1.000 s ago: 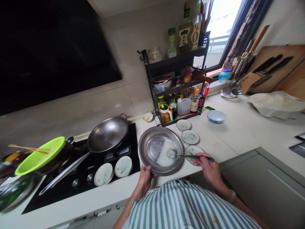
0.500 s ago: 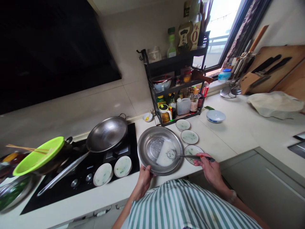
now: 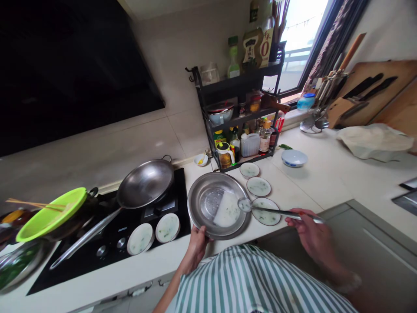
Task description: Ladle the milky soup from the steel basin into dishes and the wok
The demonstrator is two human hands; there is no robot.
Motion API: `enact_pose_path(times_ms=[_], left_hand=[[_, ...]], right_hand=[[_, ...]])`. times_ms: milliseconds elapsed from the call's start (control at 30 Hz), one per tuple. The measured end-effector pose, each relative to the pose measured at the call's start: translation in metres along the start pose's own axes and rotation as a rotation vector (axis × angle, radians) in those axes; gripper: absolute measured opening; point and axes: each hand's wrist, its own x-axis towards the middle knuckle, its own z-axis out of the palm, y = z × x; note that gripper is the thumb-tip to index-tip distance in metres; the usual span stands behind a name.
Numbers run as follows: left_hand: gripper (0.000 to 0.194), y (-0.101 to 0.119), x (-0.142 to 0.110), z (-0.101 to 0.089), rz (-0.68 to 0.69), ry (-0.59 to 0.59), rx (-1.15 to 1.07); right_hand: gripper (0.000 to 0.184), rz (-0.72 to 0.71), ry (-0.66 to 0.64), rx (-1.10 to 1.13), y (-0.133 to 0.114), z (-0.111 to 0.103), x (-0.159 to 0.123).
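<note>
My left hand grips the near rim of a wide steel basin, which is tilted so that a pool of white liquid with green bits gathers on its right side. My right hand, slightly blurred, is closed around the handle of a metal ladle. The ladle's bowl hangs over the basin's right edge, beside the nearest small bowl. That one and two more small bowls, a middle bowl and a far bowl, hold the same pale liquid.
Two filled bowls, a left bowl and a right bowl, sit at the black hob's front edge. A wok stands behind them, its long handle toward me. A spice rack and a blue-white bowl are further back.
My right hand has moved right, lifting the ladle out of the liquid to the basin's right edge. My left hand and the basin stay in place.
</note>
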Motion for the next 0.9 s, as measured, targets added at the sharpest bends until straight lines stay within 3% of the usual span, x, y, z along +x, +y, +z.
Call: enact_pose_path(times_ms=[233, 333, 433, 633, 733, 833, 900], left_hand=[[0.024, -0.001, 0.002, -0.001, 0.015, -0.008, 0.009], [0.021, -0.001, 0.002, -0.001, 0.015, -0.011, 0.01], [0.02, -0.001, 0.002, -0.002, 0.023, -0.022, 0.013], [0.021, -0.002, 0.001, -0.003, 0.019, -0.032, 0.013], [0.021, -0.002, 0.001, -0.003, 0.032, -0.036, 0.016], [0.022, -0.002, 0.001, -0.002, 0.024, -0.025, 0.012], [0.023, -0.001, 0.001, -0.001, 0.015, -0.013, 0.007]], right_hand=[[0.015, -0.077, 0.139, -0.102, -0.021, -0.032, 0.001], [0.019, -0.116, 0.083, -0.384, -0.025, -0.044, -0.004], [0.022, -0.247, 0.005, -0.642, -0.025, -0.051, -0.01], [0.014, -0.514, -0.172, -0.642, -0.022, -0.052, -0.018], [0.016, -0.482, -0.115, -0.647, -0.025, -0.052, -0.018], [0.018, -0.301, 0.039, -0.626, -0.028, -0.053, -0.016], [0.017, -0.177, 0.115, -0.48, -0.027, -0.05, -0.013]])
